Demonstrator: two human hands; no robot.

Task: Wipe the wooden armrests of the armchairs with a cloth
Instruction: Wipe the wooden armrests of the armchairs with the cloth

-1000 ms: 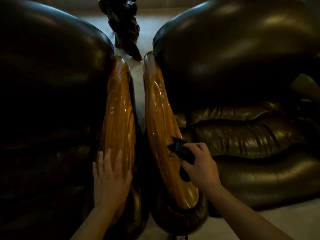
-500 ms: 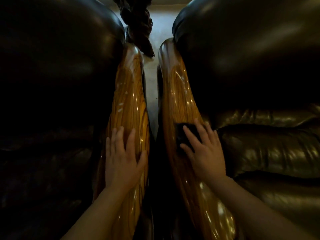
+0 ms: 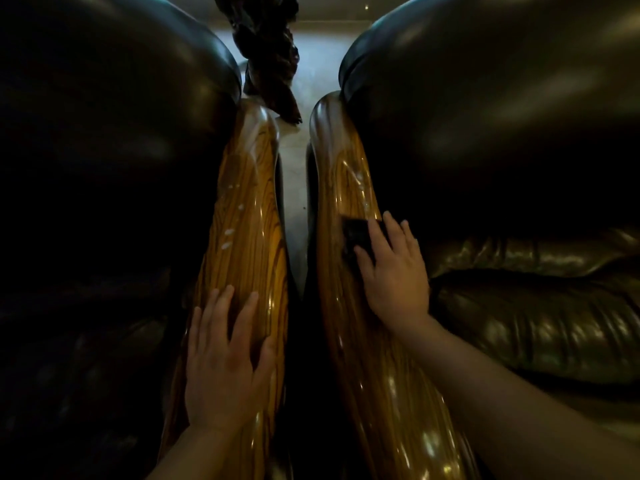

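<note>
where the left armchair (image 3: 104, 140) and right armchair (image 3: 502, 116) stand side by side, the head view shows the right hand (image 3: 394, 275) pressing a small dark cloth (image 3: 356, 233) flat onto the glossy right armrest (image 3: 346, 181), fingers (image 3: 379, 233) straight and slightly spread. the left hand (image 3: 225, 362) rests flat on the left armrest (image 3: 249, 220), fingers spread, holding nothing. pale floor (image 3: 294, 209) shows between the armrests, with a dark carved piece (image 3: 270, 64) beyond.

I list: pale floor (image 3: 293, 188), narrow strip at centre frame; dark carved wooden piece (image 3: 266, 60) standing on it, top centre; left armchair (image 3: 104, 150) and right armchair (image 3: 502, 116), dark glossy leather, filling both sides; light dim, soft glints.
</note>
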